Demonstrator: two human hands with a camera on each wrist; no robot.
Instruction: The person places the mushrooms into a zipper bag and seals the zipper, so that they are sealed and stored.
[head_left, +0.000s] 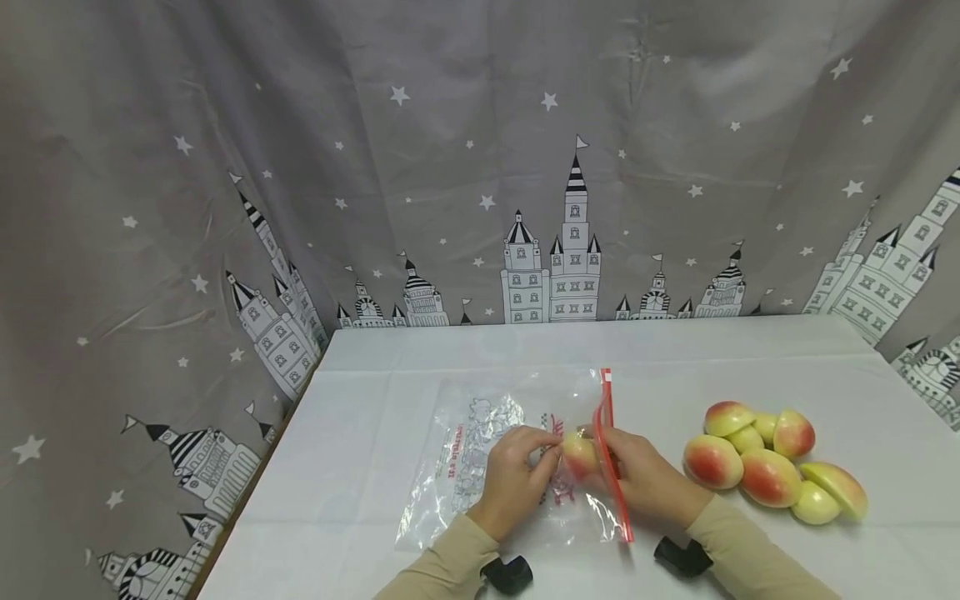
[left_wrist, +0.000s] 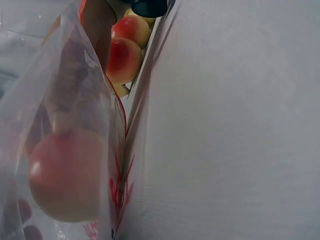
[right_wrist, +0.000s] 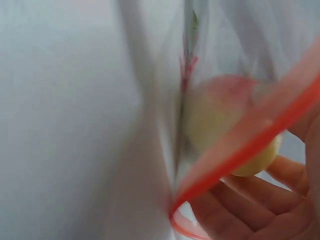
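Note:
A clear zip bag (head_left: 431, 500) with a red slider strip (head_left: 617, 479) and printed drawings lies on the table, its mouth to the right. My left hand (head_left: 517, 475) pinches the bag's film near the middle. My right hand (head_left: 652, 475) reaches in through the mouth and holds a red-and-yellow peach (head_left: 579, 457), which shows through the film. In the right wrist view, its fingers (right_wrist: 255, 200) curl beneath the peach (right_wrist: 215, 115), partly behind the red strip. The left wrist view shows the peach (left_wrist: 67, 175) blurred through the plastic.
To the right of the bag, several peaches (head_left: 771, 477) and cut-looking pieces (head_left: 816, 504) lie in a cluster on the white table (head_left: 360, 433). A grey curtain (head_left: 450, 167) with castles and stars hangs behind it. Black wrist mounts (head_left: 682, 557) sit by both sleeves.

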